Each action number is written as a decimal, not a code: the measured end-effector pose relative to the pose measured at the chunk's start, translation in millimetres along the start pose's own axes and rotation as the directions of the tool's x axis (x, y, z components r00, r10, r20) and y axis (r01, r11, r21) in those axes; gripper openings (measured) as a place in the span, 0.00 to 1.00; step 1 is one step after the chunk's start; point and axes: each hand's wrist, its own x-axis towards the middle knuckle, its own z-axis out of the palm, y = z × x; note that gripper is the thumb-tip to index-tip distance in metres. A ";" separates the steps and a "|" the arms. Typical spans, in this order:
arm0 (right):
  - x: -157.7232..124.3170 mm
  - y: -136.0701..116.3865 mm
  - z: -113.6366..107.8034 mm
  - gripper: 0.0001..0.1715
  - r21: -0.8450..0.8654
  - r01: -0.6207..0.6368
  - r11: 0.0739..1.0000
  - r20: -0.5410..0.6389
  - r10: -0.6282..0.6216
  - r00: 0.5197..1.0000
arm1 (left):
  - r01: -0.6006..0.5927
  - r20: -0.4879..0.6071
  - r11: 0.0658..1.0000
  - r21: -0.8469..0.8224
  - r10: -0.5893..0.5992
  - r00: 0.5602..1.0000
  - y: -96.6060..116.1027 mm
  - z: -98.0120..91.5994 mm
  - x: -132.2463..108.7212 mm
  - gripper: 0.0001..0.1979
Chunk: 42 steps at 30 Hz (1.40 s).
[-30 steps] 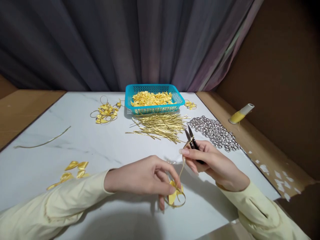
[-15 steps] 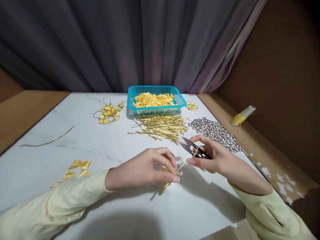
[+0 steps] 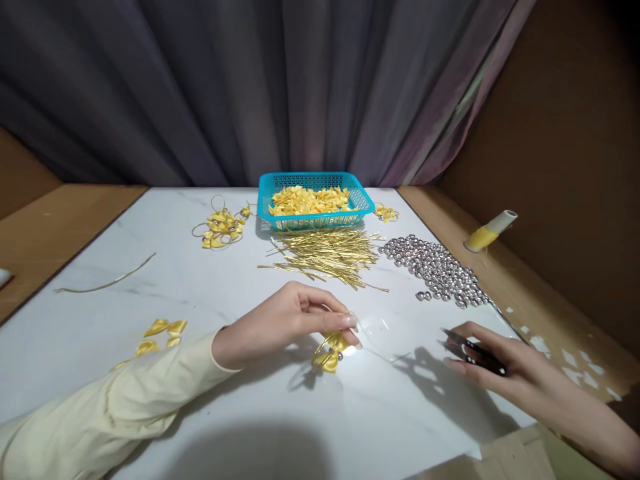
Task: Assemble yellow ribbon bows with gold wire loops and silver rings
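Between thumb and fingers, my left hand (image 3: 293, 313) pinches a yellow ribbon bow (image 3: 329, 360) with a loop of gold cord and a small silver bead. From the pinch a thin thread (image 3: 375, 350) trails right across the white tabletop. My right hand (image 3: 505, 363) holds black-handled thread snips (image 3: 475, 353) low at the right, blades pointing left, apart from the bow and thread. Several loose yellow bows (image 3: 160, 328) lie beside my left sleeve. Past my left hand is a pile of cut gold cords (image 3: 325, 257).
A blue basket (image 3: 315, 218) of yellow bows stands at the back. Silver beads (image 3: 440, 270) are heaped at right, near a thread spool (image 3: 490, 230) on the brown ledge. Looped bows (image 3: 220, 230) lie back left, a single cord (image 3: 107, 280) at left, and paper scraps (image 3: 575, 363) at right.
My right hand has moved right and down with the snips, away from the thread. My left hand has turned slightly, so the bow shows more. The thread now trails loose over the table.
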 end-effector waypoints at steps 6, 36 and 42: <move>-11.2 -35.8 33.9 0.14 0.130 -0.014 0.991 0.051 0.008 0.999 | 0.037 -0.030 0.998 -0.060 -0.039 0.999 0.0 1.6 0.7 0.09; 0.6 -73.0 93.0 0.23 0.463 -0.230 0.856 0.075 0.221 0.972 | 0.101 -0.003 0.992 -0.075 -0.101 0.995 -8.2 7.3 2.8 0.12; 2.9 -74.1 92.3 0.21 0.471 -0.220 0.854 0.079 0.207 0.975 | 0.146 -0.008 0.986 -0.081 -0.147 0.989 -7.6 8.0 2.2 0.12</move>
